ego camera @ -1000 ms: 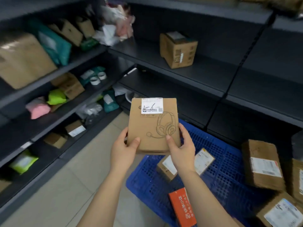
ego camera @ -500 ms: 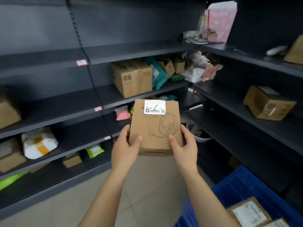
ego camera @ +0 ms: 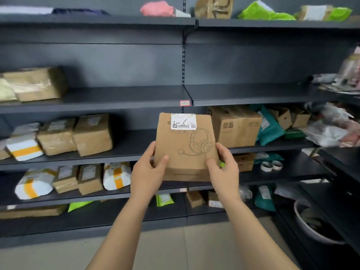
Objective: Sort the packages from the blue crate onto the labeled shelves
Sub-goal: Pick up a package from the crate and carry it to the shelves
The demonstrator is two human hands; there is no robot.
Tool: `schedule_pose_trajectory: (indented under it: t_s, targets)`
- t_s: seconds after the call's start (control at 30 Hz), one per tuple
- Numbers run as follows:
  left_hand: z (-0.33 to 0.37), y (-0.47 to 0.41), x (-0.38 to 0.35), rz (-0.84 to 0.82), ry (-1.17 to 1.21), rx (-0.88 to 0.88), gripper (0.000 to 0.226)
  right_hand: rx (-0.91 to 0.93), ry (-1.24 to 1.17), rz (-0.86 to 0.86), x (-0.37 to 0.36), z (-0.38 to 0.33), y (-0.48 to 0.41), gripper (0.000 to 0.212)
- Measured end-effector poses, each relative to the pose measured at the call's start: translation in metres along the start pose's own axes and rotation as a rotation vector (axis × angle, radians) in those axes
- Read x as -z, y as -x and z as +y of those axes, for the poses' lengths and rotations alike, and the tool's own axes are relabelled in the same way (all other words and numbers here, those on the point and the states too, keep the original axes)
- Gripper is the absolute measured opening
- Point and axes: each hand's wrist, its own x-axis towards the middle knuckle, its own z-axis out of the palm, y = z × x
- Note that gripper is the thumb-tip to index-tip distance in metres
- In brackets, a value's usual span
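The left hand [ego camera: 147, 173] and right hand [ego camera: 225, 170] are bare, as are both forearms [ego camera: 121, 228].

The fingers of the left hand [ego camera: 148, 172] and right hand [ego camera: 224, 166] are hidden behind the headset box [ego camera: 185, 149]. Small print on its white label [ego camera: 183, 121] is unreadable. The pink shelf tag [ego camera: 184, 103] is blurred, perhaps numbered. The taped carton [ego camera: 214, 6] is cropped above.

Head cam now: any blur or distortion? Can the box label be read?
Head view: centre sharp, the headset box and its label show legible handwritten marks, fine print not; blur smears the parcels at the right edge and the pink shelf tag; wide-angle fans the shelf edges; even light, no glare.
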Motion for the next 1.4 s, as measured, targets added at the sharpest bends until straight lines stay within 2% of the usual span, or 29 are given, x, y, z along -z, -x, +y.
schedule_pose_trajectory:
  t_s: [0.23,0.37,0.53,0.6,0.7,0.83,0.93,1.13,1.4]
  targets:
    - [0.001,-0.078,0.036,0.155,-0.033,-0.022,0.066,0.119,-0.065,-0.208,-0.083,-0.015,-0.081,0.045]
    - [0.008,-0.112,0.066,0.116,-0.068,-0.031,0.083,0.179,-0.065,-0.352,-0.124,-0.027,-0.110,0.054]
    - [0.007,-0.157,0.105,0.097,-0.208,-0.041,0.091,0.248,-0.024,-0.527,-0.180,-0.039,-0.146,0.074]
    - [0.001,-0.180,0.122,0.132,-0.294,-0.048,0.092,0.289,-0.008,-0.569,-0.205,-0.043,-0.158,0.075]
    - [-0.008,-0.216,0.149,0.196,-0.433,-0.037,0.095,0.351,0.023,-0.596,-0.246,-0.052,-0.176,0.070]
    - [-0.020,-0.268,0.185,0.223,-0.521,-0.064,0.086,0.405,0.084,-0.604,-0.310,-0.062,-0.201,0.082]
    - [-0.032,-0.309,0.213,0.216,-0.537,-0.071,0.084,0.432,0.112,-0.588,-0.358,-0.070,-0.219,0.082]
    - [-0.061,-0.383,0.253,0.195,-0.589,-0.054,0.088,0.399,0.180,-0.593,-0.443,-0.074,-0.252,0.087]
    - [-0.102,-0.473,0.278,0.147,-0.624,0.034,0.091,0.382,0.302,-0.637,-0.530,-0.065,-0.304,0.081]
